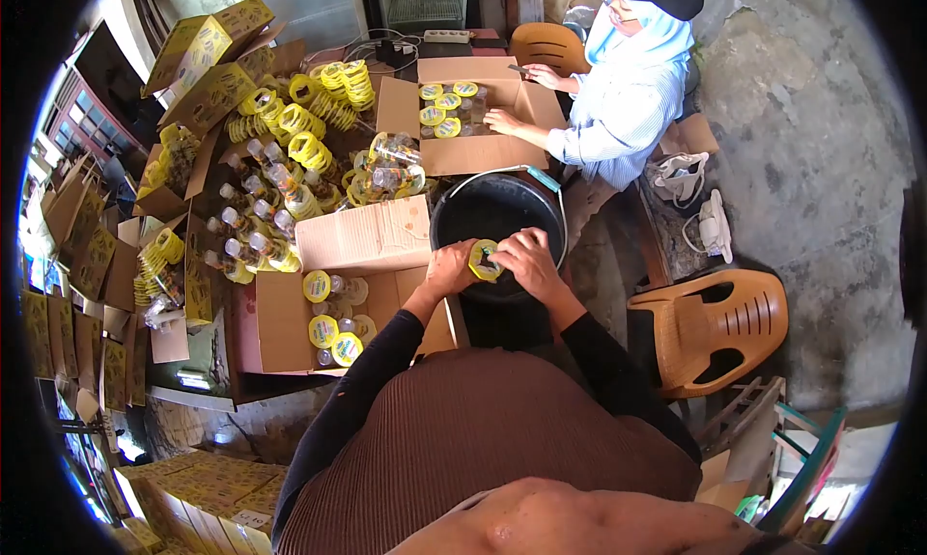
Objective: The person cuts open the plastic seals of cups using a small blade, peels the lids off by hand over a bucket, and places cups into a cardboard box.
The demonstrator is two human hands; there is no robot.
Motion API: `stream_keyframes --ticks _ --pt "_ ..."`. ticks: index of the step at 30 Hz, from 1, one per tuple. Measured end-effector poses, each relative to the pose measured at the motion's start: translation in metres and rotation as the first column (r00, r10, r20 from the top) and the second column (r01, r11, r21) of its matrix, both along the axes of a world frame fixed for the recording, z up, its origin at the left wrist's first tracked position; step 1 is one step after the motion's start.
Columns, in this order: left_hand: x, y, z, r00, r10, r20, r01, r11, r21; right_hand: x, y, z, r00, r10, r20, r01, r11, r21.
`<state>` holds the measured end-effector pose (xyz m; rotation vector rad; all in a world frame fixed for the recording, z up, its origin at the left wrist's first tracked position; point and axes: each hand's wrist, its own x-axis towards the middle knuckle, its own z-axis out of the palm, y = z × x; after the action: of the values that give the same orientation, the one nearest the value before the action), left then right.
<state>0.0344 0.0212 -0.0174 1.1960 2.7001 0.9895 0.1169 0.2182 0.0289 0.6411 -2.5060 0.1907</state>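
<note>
Over a black bucket point(497, 208), my left hand point(452, 268) holds a yellow-rimmed container point(485, 261) by its left side. My right hand point(526, 262) is at the container's right side, its fingers bent in at the opening, where something dark shows. Whether those fingers pinch anything is too small to tell. Left of my hands stands an open cardboard box point(280, 314) with several clear containers that have yellow round labels point(322, 331). One box flap point(362, 235) lies folded out toward the bottles.
A co-worker point(623, 101) at the upper right reaches into another open box point(468, 156) of labelled containers. Clear bottles point(261, 212) and stacked yellow rings point(309, 152) crowd the table's left. An orange chair point(753, 328) stands right; cartons point(193, 487) lie at lower left.
</note>
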Motion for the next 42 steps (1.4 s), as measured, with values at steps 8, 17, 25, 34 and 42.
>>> stream_keyframes --ticks 8,17,25,34,42 --pt "0.004 0.0 0.011 0.998 -0.002 0.063 0.005 0.999 -0.043 0.006 0.017 0.001 0.994 -0.105 -0.014 0.104 0.992 -0.077" --pt "0.004 0.0 0.002 0.997 0.045 0.059 -0.044 0.999 -0.01 0.05 0.052 0.011 0.883 -0.459 -0.098 0.362 0.798 -0.483" --pt "0.0 0.002 -0.007 0.999 0.022 -0.026 -0.02 0.998 0.059 0.108 0.084 -0.115 0.634 -0.677 0.374 0.637 0.183 -0.748" --pt "0.002 0.002 0.008 0.996 0.033 0.079 -0.037 0.999 0.041 0.131 0.053 -0.222 0.528 -0.33 0.783 0.818 -0.05 -0.573" --pt "0.002 0.003 0.014 0.995 0.035 0.096 -0.038 0.999 0.037 0.115 0.067 -0.174 0.525 -0.607 0.597 0.799 0.11 -0.591"
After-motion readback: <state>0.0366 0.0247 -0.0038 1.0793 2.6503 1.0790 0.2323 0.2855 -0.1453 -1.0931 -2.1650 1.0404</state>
